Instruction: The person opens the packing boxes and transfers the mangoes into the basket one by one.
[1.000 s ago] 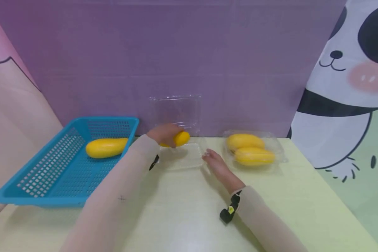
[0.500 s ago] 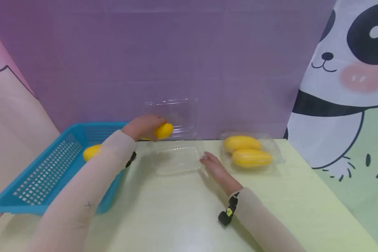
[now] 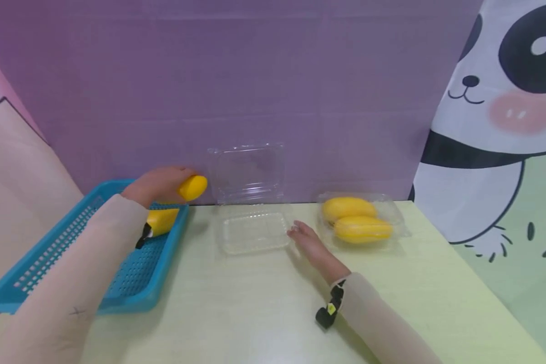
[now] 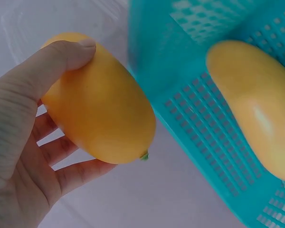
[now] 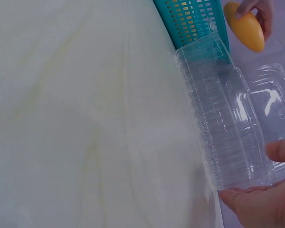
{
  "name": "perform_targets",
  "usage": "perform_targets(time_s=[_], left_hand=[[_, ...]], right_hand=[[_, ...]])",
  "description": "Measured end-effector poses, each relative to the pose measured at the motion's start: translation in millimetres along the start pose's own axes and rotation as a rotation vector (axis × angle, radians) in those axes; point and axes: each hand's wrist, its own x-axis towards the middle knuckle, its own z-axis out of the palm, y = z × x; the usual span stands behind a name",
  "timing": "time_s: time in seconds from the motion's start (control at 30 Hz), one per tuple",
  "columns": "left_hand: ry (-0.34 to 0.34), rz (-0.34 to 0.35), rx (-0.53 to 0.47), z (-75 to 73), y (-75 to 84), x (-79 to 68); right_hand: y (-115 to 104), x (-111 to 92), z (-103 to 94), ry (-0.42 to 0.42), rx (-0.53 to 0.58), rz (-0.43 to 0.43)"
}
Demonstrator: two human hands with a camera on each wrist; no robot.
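Head view: a pale tabletop [image 3: 236, 308], purple backdrop [image 3: 255, 76] and panda print [image 3: 491, 126]; the left hand [image 3: 161, 183] holds a fruit [image 3: 193, 188] beside the basket [image 3: 158, 283]. Left wrist: its fingers [image 4: 85, 175] curl round the fruit. Right wrist: the right hand [image 5: 263, 205] touches the box [image 5: 211, 111], fingers parted.

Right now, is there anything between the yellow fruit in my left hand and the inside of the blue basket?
Just the blue basket's right rim, beside the held fruit, which may need to pass over it. Another yellow fruit lies inside, likely limiting space.
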Motion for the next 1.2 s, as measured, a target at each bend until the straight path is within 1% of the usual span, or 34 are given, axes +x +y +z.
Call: perform_targets(time_s=[0.13,0.3,0.43,0.53,0.6,0.7,0.73,0.83,0.93,0.97,1.0,1.1,1.2], left_hand=[[-0.005,-0.022,-0.003,-1.1,-16.7,-12.0],[-0.009,-0.021,-0.021,-1.1,-37.7,-27.0],[-0.004,0.005,-0.046,5.9,-57.5,-37.5],[-0.018,-0.009,-0.060,11.8,-70.8,-44.5],[-0.035,-0.035,-0.062,16.0,-77.0,-47.7],[-0.065,-0.070,-0.073,22.6,-83.6,-52.3],[-0.068,-0.077,-0.073,25.2,-86.2,-54.0],[-0.066,-0.095,-0.091,30.2,-95.2,-61.3],[-0.068,-0.140,-0.115,31.2,-103.7,-69.9],[-0.074,-0.158,-0.123,31.1,-105.8,-72.8],[-0.084,-0.178,-0.131,31.3,-107.9,-75.5],[-0.129,-0.262,-0.162,32.1,-112.2,-82.6],[-0.186,-0.339,-0.192,32.9,-114.5,-88.3]], right_hand=[[-0.9,0.3,1.0,-0.001,-0.002,0.003],[-2.9,0.5,1.7,-0.010,-0.010,0.006],[-4.4,0.2,1.8,-0.011,-0.007,0.004],[-5.6,0.0,2.1,-0.007,-0.005,0.008],[-5.0,1.2,1.7,-0.001,-0.003,0.006],[-0.2,5.1,-1.3,-0.001,-0.005,-0.026],[4.7,8.0,-3.3,-0.010,-0.005,-0.061],[7.8,9.9,-4.8,-0.018,-0.003,-0.085],[4.7,7.4,-3.1,-0.013,-0.008,-0.057],[0.0,4.6,-1.2,-0.004,-0.010,-0.024],[-2.4,2.8,-0.6,-0.003,-0.013,-0.010],[-7.6,-0.5,0.0,0.001,-0.031,0.010],[-9.1,-0.6,-1.3,-0.009,-0.030,0.009]])
